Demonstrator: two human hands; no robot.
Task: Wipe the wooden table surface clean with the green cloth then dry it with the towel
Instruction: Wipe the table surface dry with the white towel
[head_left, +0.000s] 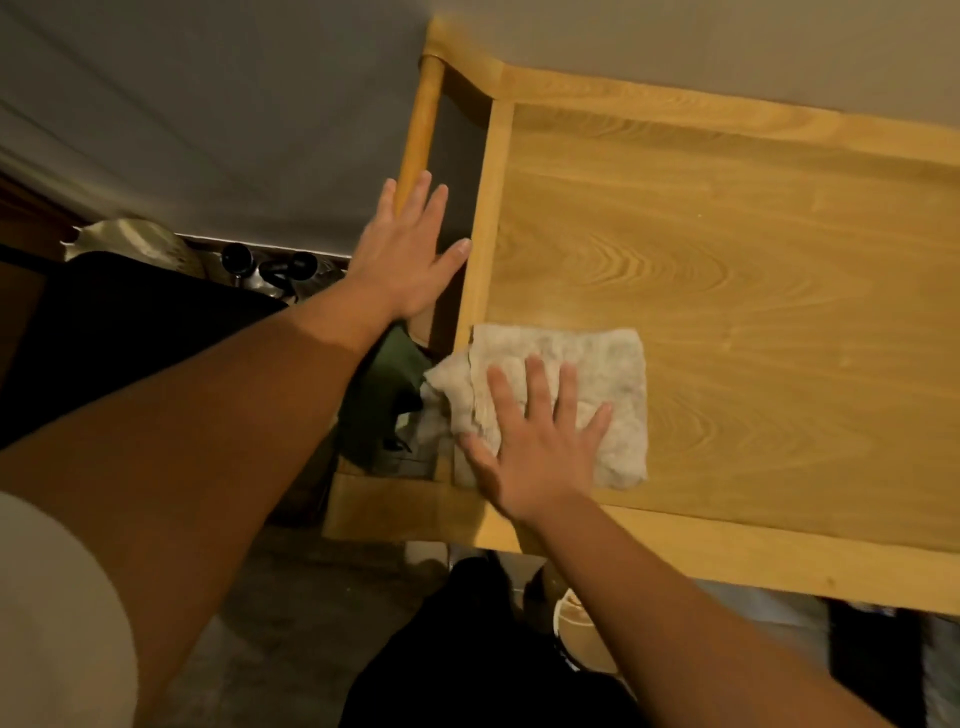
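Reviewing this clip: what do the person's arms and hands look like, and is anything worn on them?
Both forearms are bare down to the wrists. The left hand and right hand wear no gloves, and no rings, watch or bracelets are visible. A pale, whitish short sleeve shows at the left upper arm. No markings are visible; the light is dim and warm.

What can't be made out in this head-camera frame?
- Green cloth: dark, partly behind the left forearm and table frame.
- Towel: middle covered by the right hand.
- Table: right end cut off by the frame edge.
- Wetness of the wood: not discernible.
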